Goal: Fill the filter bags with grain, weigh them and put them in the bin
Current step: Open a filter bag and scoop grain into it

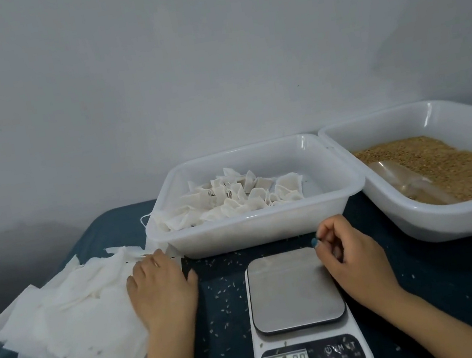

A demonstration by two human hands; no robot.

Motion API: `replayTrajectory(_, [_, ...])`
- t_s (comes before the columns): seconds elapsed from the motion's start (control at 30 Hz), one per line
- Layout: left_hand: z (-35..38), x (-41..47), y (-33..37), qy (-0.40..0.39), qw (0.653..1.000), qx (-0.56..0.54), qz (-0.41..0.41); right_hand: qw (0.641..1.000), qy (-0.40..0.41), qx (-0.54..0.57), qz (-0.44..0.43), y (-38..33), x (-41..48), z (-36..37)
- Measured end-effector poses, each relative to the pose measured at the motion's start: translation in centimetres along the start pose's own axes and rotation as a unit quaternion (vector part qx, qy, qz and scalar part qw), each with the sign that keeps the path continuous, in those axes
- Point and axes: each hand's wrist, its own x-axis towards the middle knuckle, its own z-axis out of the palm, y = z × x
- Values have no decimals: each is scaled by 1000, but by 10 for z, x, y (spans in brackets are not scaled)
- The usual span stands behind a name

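Observation:
A pile of empty white filter bags (76,312) lies on the dark table at the left. My left hand (161,288) rests flat on the pile's right edge, fingers reaching toward the bin. A white scale (300,308) with a steel plate stands in the middle, plate bare, display reading 0.0. My right hand (349,249) hovers over the plate's far right corner, fingers loosely curled and holding nothing. Behind the scale a white bin (254,222) holds several filled, tied bags (241,198). At the right, a second white bin (422,216) holds brown grain (444,162) with a clear scoop (407,181) lying in it.
Loose grains are scattered on the dark table (434,286) around the scale and on the scale's front panel. A grey wall rises right behind both bins. The table's left edge falls away beside the bag pile.

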Motion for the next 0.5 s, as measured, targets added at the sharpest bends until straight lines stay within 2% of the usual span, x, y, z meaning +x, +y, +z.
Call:
replayTrajectory(0.33, [0,1,-2,18,997,-76,2,1000,-1,-4,-3,0,0,0])
replayTrajectory(0.5, [1,-2,-1,-19,1000,7,22,1000,1,-14,-4,1,0,1])
